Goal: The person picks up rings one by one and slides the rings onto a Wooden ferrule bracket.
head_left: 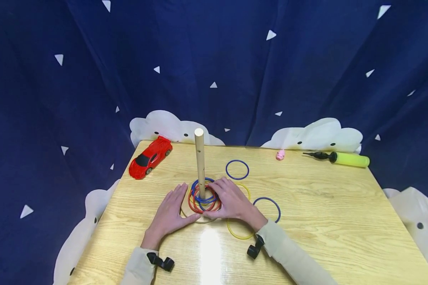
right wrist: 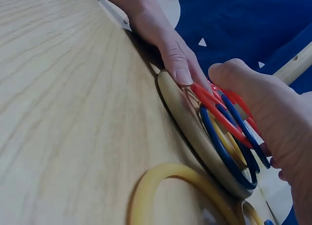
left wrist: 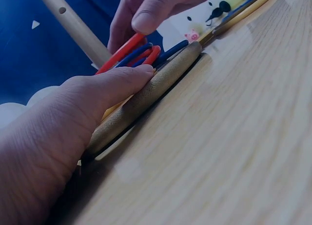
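A wooden peg (head_left: 200,158) stands upright on a round wooden base (head_left: 204,220) at the table's middle. Several red and blue rings (head_left: 204,199) lie stacked around the peg. My right hand (head_left: 230,202) grips the stack of rings (right wrist: 224,122) from the right, thumb on top, and its side of the stack is tilted up off the base (right wrist: 187,117). My left hand (head_left: 169,211) lies flat on the table at the left, its thumb (left wrist: 122,83) pressed on the base's edge (left wrist: 161,83). The peg's lower part (left wrist: 73,25) shows behind the rings (left wrist: 127,49).
Loose rings lie near my right hand: a blue ring (head_left: 226,169) behind it, another blue ring (head_left: 279,211) to its right, a yellow ring (head_left: 237,236) under the wrist. A red toy car (head_left: 150,157), a pink pig (head_left: 280,154) and a yellow pump (head_left: 346,159) sit along the far edge.
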{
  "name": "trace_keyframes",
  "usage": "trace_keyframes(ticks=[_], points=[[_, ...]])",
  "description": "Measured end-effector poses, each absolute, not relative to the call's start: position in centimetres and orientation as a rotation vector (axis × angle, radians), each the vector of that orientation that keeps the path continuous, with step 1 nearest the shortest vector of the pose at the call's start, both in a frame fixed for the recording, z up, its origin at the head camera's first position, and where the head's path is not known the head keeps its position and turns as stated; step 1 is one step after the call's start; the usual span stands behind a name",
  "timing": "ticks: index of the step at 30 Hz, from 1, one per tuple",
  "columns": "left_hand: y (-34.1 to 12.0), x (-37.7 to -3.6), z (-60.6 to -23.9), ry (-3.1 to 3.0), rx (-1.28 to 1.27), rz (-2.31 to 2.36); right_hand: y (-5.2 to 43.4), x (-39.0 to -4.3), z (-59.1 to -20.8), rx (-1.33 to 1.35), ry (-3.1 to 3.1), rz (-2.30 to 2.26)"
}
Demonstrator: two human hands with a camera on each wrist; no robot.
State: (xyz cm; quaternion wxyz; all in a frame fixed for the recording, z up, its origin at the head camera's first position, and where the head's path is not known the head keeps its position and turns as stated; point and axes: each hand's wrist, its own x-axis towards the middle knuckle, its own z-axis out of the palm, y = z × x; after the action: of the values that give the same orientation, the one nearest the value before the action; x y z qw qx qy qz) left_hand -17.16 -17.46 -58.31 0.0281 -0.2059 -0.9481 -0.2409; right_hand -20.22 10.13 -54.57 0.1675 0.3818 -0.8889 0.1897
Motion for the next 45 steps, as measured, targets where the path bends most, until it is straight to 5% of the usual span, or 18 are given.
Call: trace_keyframes(ticks=[15, 45], points=[[-17.5, -17.1, -58.2, -2.937, -0.626, -0.754, 12.8, -17.7, -55.1, 0.964, -2.514, 0.616], [-17.4, -17.1, -58.3, -2.906, -0.644, -0.773, 27.1, -11.6, -58.3, 0.435, -2.758, 0.832]])
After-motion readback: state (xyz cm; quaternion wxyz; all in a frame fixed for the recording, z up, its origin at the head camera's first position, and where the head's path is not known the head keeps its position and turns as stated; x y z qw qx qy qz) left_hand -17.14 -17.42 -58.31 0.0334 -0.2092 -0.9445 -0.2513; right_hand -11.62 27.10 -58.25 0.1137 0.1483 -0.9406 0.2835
